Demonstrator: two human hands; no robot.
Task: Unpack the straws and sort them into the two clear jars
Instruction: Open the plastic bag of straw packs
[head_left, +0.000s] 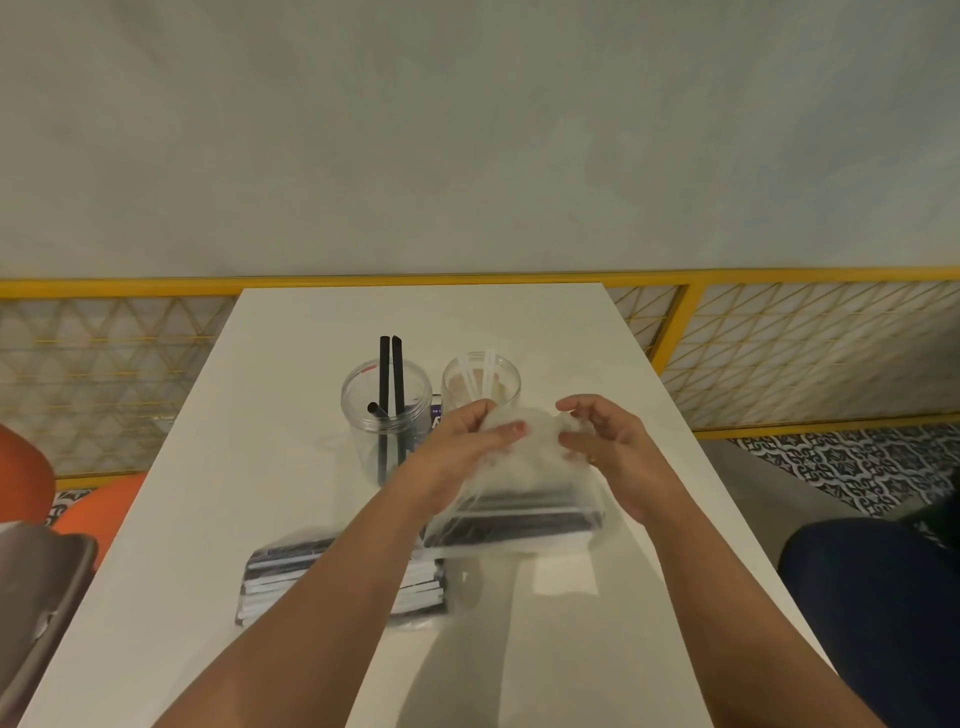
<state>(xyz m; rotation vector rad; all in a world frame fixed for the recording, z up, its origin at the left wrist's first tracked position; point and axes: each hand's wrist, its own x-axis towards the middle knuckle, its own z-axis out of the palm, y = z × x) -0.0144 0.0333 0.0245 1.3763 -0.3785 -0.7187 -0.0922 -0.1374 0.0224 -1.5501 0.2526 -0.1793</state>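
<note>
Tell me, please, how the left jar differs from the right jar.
The left jar holds black straws; the right jar holds white straws. The left jar's straws rise well above its rim; the right jar's barely reach its rim. Both are clear, lidless and upright on the table.

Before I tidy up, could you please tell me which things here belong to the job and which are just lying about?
Job: straw bag pinched by left hand and right hand; second straw pack; black-straw jar; white-straw jar.
Lying about: purple label; orange seat.
</note>
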